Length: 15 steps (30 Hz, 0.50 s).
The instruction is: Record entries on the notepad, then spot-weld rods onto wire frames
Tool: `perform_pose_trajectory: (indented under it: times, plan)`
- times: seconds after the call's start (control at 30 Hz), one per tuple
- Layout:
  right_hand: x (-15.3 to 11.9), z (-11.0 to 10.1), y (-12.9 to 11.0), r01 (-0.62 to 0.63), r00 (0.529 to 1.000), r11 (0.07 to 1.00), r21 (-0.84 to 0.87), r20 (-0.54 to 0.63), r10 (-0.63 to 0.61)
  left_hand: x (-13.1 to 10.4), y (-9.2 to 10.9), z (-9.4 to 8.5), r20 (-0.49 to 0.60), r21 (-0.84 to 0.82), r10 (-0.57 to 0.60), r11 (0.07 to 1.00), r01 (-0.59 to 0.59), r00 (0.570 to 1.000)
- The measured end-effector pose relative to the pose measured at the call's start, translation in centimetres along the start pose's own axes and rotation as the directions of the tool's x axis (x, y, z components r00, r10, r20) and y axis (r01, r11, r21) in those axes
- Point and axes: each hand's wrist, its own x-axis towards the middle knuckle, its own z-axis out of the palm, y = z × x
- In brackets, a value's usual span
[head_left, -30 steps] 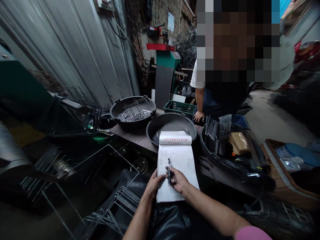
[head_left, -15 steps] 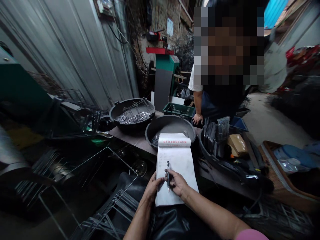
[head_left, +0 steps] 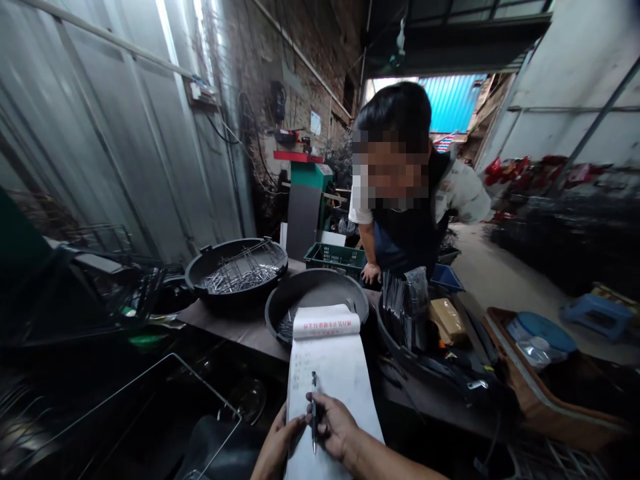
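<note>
Corrugated metal wall [head_left: 125, 133] stands to my left, and round black pans [head_left: 325, 291] sit on the bench [head_left: 235, 328] ahead; on my notepad [head_left: 340, 387] a few faint rows of marks, too small to read, run down the upper left, with the lower part looking bare, so I judge the page only partly filled; my right hand [head_left: 337, 425] pinches the pen [head_left: 314, 430] over the sheet, tip toward me, whether touching paper I cannot tell; my left hand [head_left: 279, 441] clasps the pad's left edge, thumb beside the pen.
</note>
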Motion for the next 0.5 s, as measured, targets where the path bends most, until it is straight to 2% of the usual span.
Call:
perform_pose_trajectory:
  times: [0.17, 0.5]
  plan:
    - [-0.29, 0.13, -0.09, -0.004, 1.000, 1.000, 0.014, 0.028, 0.004, 0.11, -0.18, -0.29, 0.004, -0.009, -0.019, 1.000, 0.019, 1.000]
    - [-0.82, 0.65, -0.30, -0.012, 0.999, 1.000, 0.014, -0.034, 0.012, 0.22, -0.43, -0.47, 0.033, -0.003, -0.003, 1.000, 0.003, 0.999]
